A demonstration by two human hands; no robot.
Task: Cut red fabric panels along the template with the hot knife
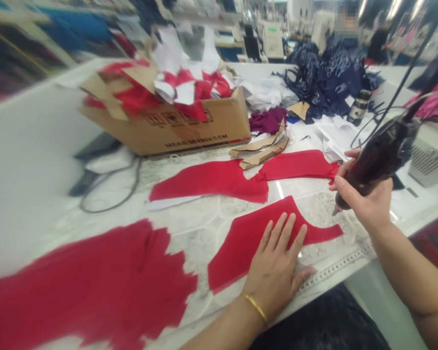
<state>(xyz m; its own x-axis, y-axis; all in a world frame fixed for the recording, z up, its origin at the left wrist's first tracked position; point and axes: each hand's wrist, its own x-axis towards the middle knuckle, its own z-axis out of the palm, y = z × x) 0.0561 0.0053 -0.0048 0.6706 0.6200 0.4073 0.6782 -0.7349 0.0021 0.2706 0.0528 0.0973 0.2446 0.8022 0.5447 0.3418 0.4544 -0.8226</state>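
Note:
My left hand point(277, 260), fingers spread, lies flat on a cut red fabric piece point(237, 243) with a curved edge and a narrow strip at its right end. My right hand point(368, 199) is wrapped round a black corded handheld power tool point(383, 150), tilted with its small tip downward just above the table, right of that piece. Behind, another red fabric piece point(295, 164) reaches up to my right fingertips with a bunched end; whether they pinch it I cannot tell. It adjoins a further red piece point(211, 180) with white beneath its edge.
A stack of red fabric point(105, 282) with jagged edges lies front left. Behind stands a cardboard box point(204, 126) heaped with red and white scraps, beside brown paper strips point(266, 153). A measuring tape point(336, 265) runs along the front edge. A grey vented box point(430, 153) stands at right.

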